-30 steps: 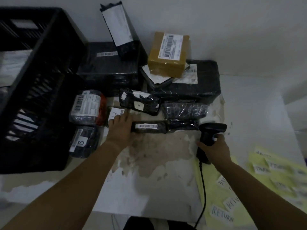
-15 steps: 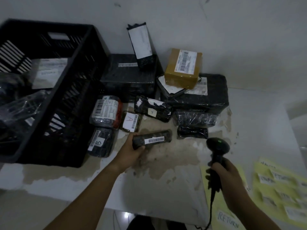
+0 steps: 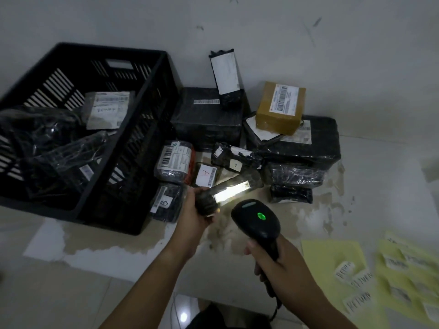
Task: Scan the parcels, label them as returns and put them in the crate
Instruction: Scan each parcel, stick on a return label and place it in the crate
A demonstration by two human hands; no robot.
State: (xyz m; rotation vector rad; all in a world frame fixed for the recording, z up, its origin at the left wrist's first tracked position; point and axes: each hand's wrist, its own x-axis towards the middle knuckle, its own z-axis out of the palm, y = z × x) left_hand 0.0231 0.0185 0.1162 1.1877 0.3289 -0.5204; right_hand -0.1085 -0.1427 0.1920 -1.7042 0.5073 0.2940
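Black parcel [image 3: 228, 189], lifted off table [image 3: 380, 186] by left hand [image 3: 197, 217], fingers clenched round it; right hand [image 3: 278, 264] grasps scanner [image 3: 255, 218], now lit green: scan likely registered, labelling next.

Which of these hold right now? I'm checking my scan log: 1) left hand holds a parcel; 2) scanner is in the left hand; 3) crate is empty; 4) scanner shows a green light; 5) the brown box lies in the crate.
1) True: the left hand grips a long black parcel.
2) False: the scanner is in the right hand.
3) False: the crate already holds wrapped parcels.
4) True.
5) False: the brown box sits on a black parcel outside it.
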